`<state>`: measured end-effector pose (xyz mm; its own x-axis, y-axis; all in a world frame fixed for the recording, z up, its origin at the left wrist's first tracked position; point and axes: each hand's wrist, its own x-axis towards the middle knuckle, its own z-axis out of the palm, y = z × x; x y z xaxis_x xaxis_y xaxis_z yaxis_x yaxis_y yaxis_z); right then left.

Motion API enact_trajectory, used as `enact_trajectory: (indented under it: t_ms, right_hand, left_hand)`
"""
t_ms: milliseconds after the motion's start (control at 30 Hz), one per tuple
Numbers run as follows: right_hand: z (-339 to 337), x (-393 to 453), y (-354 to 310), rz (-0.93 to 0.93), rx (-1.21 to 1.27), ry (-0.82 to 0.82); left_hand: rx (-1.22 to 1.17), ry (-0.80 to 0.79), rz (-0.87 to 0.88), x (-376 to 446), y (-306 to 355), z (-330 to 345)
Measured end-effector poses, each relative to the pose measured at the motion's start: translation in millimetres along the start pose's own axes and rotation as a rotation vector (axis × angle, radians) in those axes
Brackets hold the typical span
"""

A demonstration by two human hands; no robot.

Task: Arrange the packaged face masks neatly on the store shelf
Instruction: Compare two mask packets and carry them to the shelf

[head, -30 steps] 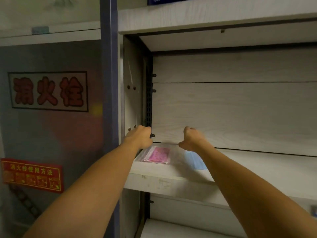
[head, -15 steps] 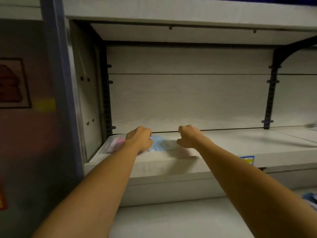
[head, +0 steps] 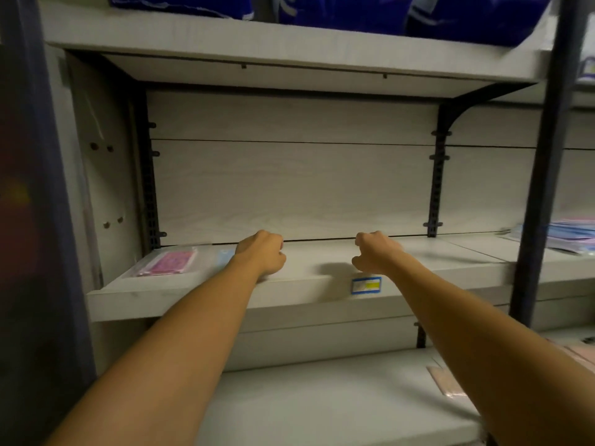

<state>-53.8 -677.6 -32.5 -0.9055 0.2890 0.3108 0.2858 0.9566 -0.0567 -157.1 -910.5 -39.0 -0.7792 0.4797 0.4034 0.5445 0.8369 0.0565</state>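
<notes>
Plainly two hands (head: 261, 252) (head: 375, 251), two mask packets (head: 169, 261) (head: 224, 255) on the shelf (head: 322, 286).

Both arms reach over a pale shelf (head: 309, 278). The left hand (head: 262, 252) and right hand (head: 375, 251) hang with fingers curled, holding nothing. A pink mask packet (head: 169, 263) lies at far left, a blue packet (head: 224, 256) beside it. A price label (head: 366, 285) marks the front edge.

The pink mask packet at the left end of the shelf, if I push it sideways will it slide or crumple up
The pink mask packet lies flat in a clear glossy sleeve on the smooth shelf, so it will probably slide easily. It looks thin and soft, so it would likely flop when lifted by one edge. Being flat, it should not roll or tip.
</notes>
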Motion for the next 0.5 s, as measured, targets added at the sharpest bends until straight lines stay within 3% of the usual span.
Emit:
enact_trajectory:
  t_ms: [500]
  right_hand:
    - [-26, -62, 162, -0.094, -0.082, 0.001]
  left_hand:
    - [0.032, 0.042, -0.032, -17, 158, -17]
